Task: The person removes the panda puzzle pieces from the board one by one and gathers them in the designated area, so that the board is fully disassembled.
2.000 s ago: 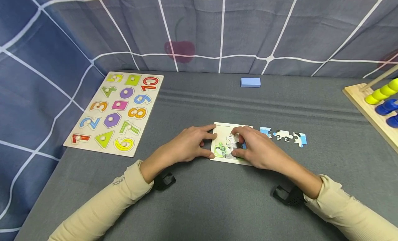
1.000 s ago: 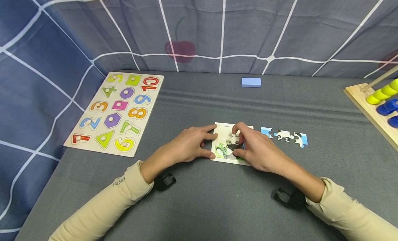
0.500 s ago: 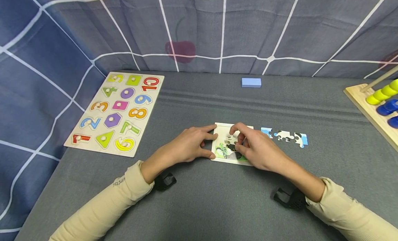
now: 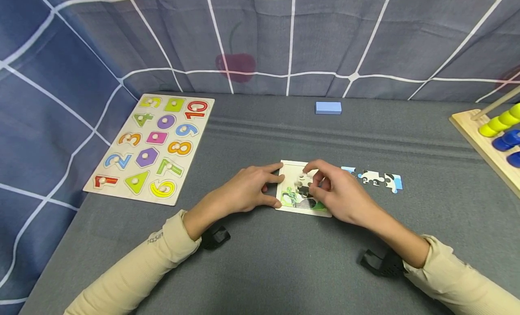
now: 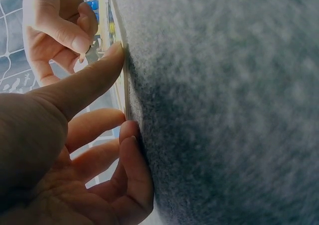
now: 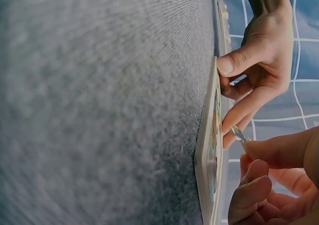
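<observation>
A small white puzzle tray (image 4: 290, 172) with a partly built green and black picture lies on the grey cloth. My left hand (image 4: 248, 191) rests at its left side, with thumb (image 5: 84, 85) and fingertips pressing the tray's edge (image 5: 121, 80). My right hand (image 4: 341, 195) hovers over the tray's right half and pinches a thin puzzle piece (image 6: 239, 134) between thumb and fingers, just above the picture. In the head view that piece (image 4: 303, 184) is half hidden by the fingers. The right wrist view shows the tray's edge (image 6: 205, 150) side on.
Loose blue, black and white puzzle pieces (image 4: 371, 178) lie in a row right of the tray. A wooden number board (image 4: 152, 145) lies far left, a small blue block (image 4: 327, 108) at the back, a bead frame (image 4: 493, 139) at the right edge. A checked cloth hangs behind.
My right hand has drawn slightly right and up off the tray with the piece between its fingers, and now covers part of the nearest loose piece. The left hand has stayed put.
</observation>
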